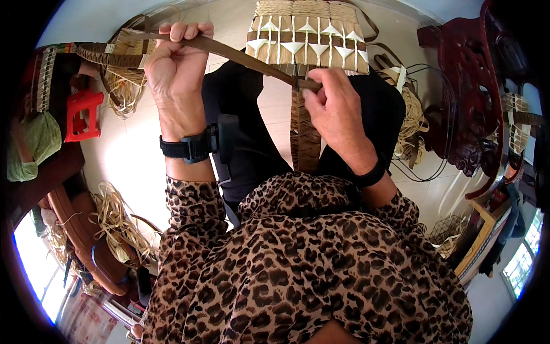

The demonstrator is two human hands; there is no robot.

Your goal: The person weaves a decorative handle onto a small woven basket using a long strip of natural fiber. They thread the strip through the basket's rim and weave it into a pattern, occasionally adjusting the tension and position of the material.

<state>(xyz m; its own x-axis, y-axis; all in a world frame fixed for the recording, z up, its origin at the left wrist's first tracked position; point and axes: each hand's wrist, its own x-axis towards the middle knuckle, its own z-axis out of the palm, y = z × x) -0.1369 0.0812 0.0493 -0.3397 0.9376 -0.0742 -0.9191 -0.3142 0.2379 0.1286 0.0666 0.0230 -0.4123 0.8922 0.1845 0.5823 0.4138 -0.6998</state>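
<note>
A long, flat brown strip [243,59] runs slantwise between my hands. My left hand [179,80], raised at the upper left, has its fingers curled over the strip's far part. Lower down, my right hand [339,112] pinches the strip near the bottom edge of a woven straw panel [312,49]. White cords and white triangles decorate this panel, with a brown band across it. Below the right fingertips a braided brown strap [305,135] hangs between my knees. A thin dark piece stands where strip and strap meet; its kind is unclear.
On the left are a red plastic stool [84,116], a person's green garment [35,146] and loose straw strips [117,223]. Dark carved wooden furniture [467,86] stands at the right, near a straw bundle [411,120] and a wire basket [447,234].
</note>
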